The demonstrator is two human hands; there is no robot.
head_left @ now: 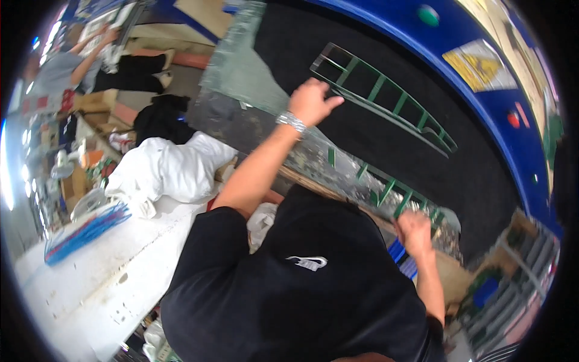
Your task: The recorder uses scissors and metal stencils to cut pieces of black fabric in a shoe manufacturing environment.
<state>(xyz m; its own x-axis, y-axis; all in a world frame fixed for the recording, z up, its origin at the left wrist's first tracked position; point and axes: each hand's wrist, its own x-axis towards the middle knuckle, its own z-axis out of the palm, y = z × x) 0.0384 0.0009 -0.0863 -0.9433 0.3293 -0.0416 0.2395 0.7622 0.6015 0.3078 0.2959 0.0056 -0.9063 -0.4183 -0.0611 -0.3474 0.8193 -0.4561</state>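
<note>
A long, narrow metal-strip frame with green crossbars [371, 90], looking like a cutting die, lies on black sheet material [313, 36]. My left hand [310, 102], with a metal watch band at the wrist, reaches to its left end. The thumb is stretched apart from the fingers, and the fingertips are at or near the frame's edge; contact is unclear. A second green-barred frame [386, 190] sits along the near edge of the work surface. Beside its right end is my right hand [413, 232], fingers curled; what they hold, if anything, is hidden.
A blue machine beam [482, 114] with a green button [429, 15] arches over the far side. Clear plastic sheeting [232, 66] lies at the left. A white bundle [172, 166] rests on a white table [90, 289]. Another person [90, 69] works at far left; grey shelving [512, 289] stands at right.
</note>
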